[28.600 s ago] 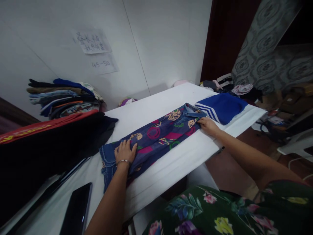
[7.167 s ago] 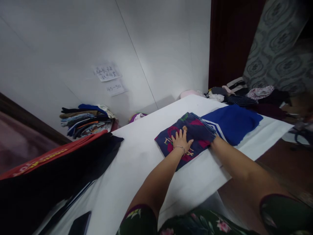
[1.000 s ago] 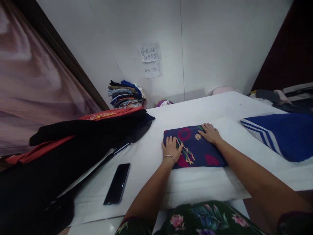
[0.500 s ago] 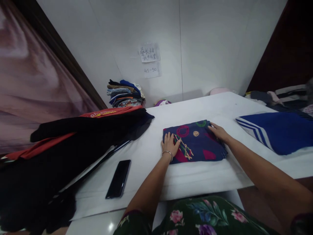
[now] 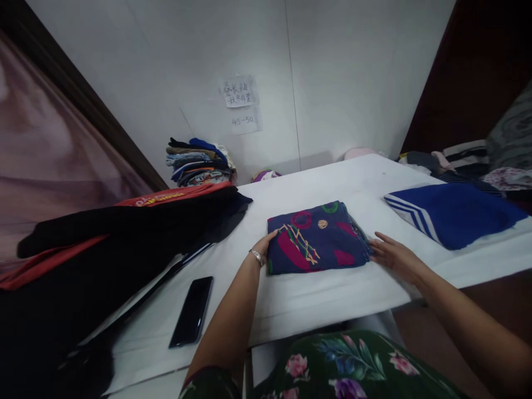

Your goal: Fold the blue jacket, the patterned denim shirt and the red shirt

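Observation:
A dark blue folded garment (image 5: 328,244) with magenta and green patches, cream stitching and a round tan emblem lies flat before me. My left hand (image 5: 264,247), with a bracelet at its wrist, is at the garment's left edge. One fingertip reaches over the top, and the other fingers are largely hidden at the edge, which the hand appears to grip. At the right edge, where layered folds show, my right hand (image 5: 393,256) is open, fingers apart and tips touching or very close to the cloth.
The white table (image 5: 299,305) carries a black phone (image 5: 192,312) and a heap of black and red clothes (image 5: 137,244) at left. A blue garment with white stripes (image 5: 453,216) lies right. A folded clothes stack (image 5: 199,160) stands behind, below paper signs (image 5: 241,102) on the wall.
My left hand has slid from the garment's top to its left edge. My right hand has moved from the upper right corner down along the right edge, its fingers spread. The view has shifted slightly.

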Motion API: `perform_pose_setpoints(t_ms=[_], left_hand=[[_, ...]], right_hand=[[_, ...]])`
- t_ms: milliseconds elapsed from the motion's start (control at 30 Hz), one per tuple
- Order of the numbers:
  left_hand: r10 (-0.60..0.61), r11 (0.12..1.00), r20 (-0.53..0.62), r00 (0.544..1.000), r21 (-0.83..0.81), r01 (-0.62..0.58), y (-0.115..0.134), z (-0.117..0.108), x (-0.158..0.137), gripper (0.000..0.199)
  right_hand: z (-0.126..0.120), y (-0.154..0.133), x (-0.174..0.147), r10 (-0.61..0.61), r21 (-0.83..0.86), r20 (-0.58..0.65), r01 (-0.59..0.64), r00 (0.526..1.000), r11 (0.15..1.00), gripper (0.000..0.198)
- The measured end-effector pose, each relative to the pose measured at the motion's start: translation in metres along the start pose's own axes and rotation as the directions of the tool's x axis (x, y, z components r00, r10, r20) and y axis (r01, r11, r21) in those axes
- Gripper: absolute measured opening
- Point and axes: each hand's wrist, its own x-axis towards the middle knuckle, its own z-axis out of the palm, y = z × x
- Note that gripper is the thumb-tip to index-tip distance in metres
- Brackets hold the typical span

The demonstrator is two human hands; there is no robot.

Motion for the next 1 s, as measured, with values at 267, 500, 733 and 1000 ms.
perform_pose_setpoints(t_ms=[267, 500, 733, 1000], left_hand=[[-0.014, 0.997, 0.007, 1.0, -0.075, 0.015, 0.006, 0.011, -0.011, 0.035], [0.037, 0.995, 0.006, 0.999, -0.098, -0.037, 0.023, 0.026, -0.021, 0.03], [0.071, 0.993, -0.003, 0.997, -0.091, -0.071, 0.029, 0.033, -0.032, 0.029], [0.124, 0.974, -0.075, 0.989, -0.181, -0.136, -0.023, 0.027, -0.044, 0.029]], right_hand=[[0.002, 0.032, -0.059, 0.184, 0.255, 0.037, -0.187, 0.982, 0.949, 0.016], [0.058, 0.062, -0.091, 0.347, 0.234, 0.435, -0.476, 0.831, 0.848, 0.031], [0.13, 0.077, -0.058, 0.14, 0.512, 0.574, -0.487, 0.807, 0.708, 0.055], [0.137, 0.065, -0.057, 0.025, 0.685, 0.387, -0.306, 0.922, 0.662, 0.047]])
